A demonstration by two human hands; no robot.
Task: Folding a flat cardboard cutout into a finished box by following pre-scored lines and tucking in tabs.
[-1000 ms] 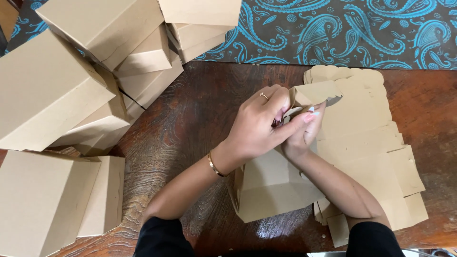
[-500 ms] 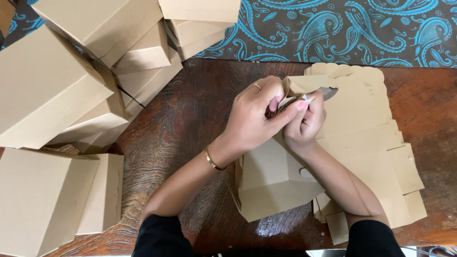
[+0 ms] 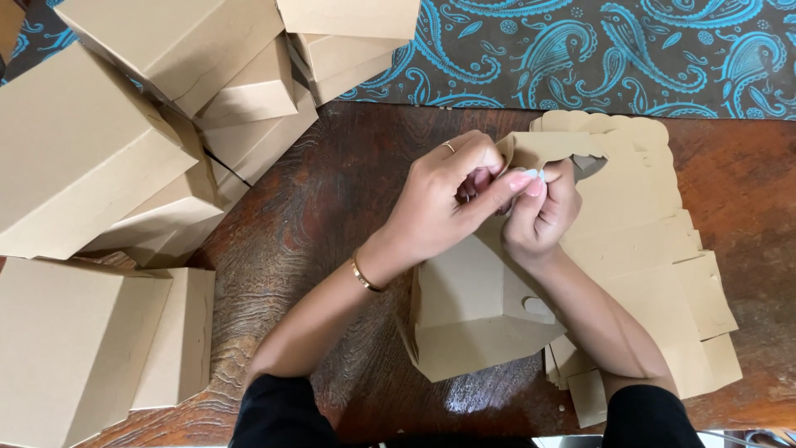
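Kraft cardboard box (image 3: 473,319), half-folded, held at bench (image 3: 332,216) centre.
Left hand (image 3: 448,199) and right hand (image 3: 543,211) each pinch the box's top flap (image 3: 547,149), fingertips meeting, apparently to steady the fold. Flat blanks stack (image 3: 655,249) lies under and right of it; finished boxes (image 3: 124,166) pile left.

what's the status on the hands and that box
Left hand and right hand both pinch the top flap of the half-folded cardboard box. Flat box blanks beside it. Nothing in the way.
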